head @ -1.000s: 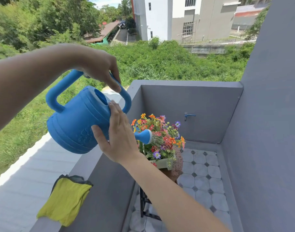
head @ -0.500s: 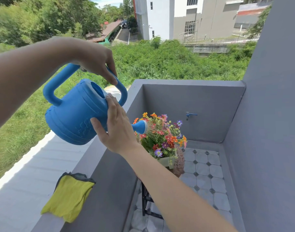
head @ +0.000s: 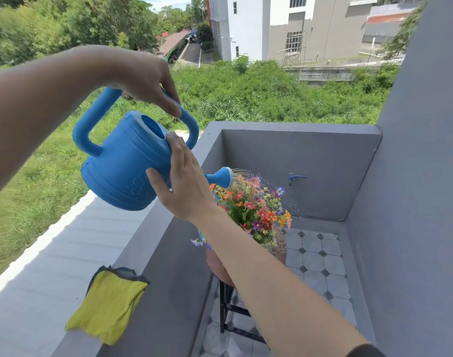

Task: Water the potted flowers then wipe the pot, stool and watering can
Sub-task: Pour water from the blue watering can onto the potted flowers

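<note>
Watering can (head: 122,171) tilted, both hands gripping, spraying flowers (head: 253,210)

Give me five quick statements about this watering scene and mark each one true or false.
1. Water is spraying from the blue watering can onto the flowers. True.
2. The left hand grips the can's top handle. True.
3. The right hand holds the yellow cloth. False: the cloth lies on the grey ledge, and the right hand rests against the can's side.
4. The pot sits directly on the tiled floor. False: it stands on a black-legged stool.
5. The blue tap is on the back wall. True.
</note>
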Demonstrator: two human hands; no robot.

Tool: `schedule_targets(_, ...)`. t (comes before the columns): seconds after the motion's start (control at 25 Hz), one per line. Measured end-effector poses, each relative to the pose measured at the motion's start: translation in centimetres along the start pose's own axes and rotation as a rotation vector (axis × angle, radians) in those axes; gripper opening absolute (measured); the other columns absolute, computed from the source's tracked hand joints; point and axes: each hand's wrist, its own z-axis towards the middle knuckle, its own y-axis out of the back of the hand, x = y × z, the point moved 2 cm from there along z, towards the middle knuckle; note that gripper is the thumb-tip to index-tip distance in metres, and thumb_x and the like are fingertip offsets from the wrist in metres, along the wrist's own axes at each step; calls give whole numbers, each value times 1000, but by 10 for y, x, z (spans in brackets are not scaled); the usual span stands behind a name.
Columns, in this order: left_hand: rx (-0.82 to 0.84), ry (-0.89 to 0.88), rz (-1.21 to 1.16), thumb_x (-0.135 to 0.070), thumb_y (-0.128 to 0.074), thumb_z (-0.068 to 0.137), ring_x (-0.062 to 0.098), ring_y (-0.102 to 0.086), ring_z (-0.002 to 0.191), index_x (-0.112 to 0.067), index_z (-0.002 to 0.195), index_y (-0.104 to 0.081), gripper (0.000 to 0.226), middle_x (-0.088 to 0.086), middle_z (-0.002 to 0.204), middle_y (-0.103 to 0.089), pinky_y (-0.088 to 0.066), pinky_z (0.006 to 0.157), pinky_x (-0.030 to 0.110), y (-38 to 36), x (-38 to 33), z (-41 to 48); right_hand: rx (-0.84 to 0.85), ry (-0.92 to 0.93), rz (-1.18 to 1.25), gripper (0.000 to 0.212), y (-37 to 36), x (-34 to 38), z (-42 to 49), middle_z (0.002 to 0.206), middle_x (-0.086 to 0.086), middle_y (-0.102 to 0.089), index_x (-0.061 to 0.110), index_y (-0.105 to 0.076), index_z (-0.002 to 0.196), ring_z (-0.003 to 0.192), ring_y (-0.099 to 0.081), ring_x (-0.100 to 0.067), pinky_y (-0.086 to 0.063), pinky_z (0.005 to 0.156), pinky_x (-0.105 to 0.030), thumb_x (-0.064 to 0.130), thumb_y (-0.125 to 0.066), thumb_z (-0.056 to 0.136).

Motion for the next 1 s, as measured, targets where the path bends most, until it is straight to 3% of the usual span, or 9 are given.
schedule_targets(0.12,19,36,27,-53,-68,76,24,-48,46,-41,93,-70,21,14,57,-59,-39,47,24,-5,11,-3,12,-1,20,68,-12,5,0,157,-13,-26,3,-22,147,146,-21,-25,-20,120,-40,32,-52,94)
schedule_targets(0.32,133,63,-9,-45,-70,78,16,-38,34,-35,94,-72,19,-4,37,-45,-33,39,20,-23,6,-3,30,-23,65,67,-22,3,-20,157,-11,-27,4,-23,147,145,-23,-24,-22,119,-40,34,-51,94)
schedule_targets(0.44,164,50,-89,-43,-71,78,11,-32,28,-32,95,-73,20,0,47,-46,-31,37,21,-31,-2,2,-5,-47,70,66,-20,-3,-31,155,-11,-30,5,-25,146,145,-24,-24,-24,117,-40,36,-50,94)
schedule_targets(0.68,11,59,-156,-50,-66,79,21,-42,41,-31,104,-72,31,6,49,-49,-36,45,24,-31,3,-6,2,-76,-8,61,-6,-14,-15,156,-11,-30,5,-27,146,145,-21,-24,-14,118,-36,40,-35,97)
schedule_targets(0.8,-68,135,-195,-50,-64,81,23,-45,43,-28,107,-71,35,8,50,-50,-37,46,24,-40,18,-19,63,-118,-36,59,-9,-15,-7,154,-11,-32,5,-28,146,145,-22,-26,-14,120,-41,39,-33,99)
schedule_targets(1.0,-108,267,-521,-40,-68,82,20,-35,44,-23,103,-73,27,7,51,-42,-33,44,23,-91,52,-39,195,-211,-48,59,-36,-15,-17,156,-9,-28,8,-26,148,146,-19,-26,-11,121,-43,42,-30,100)
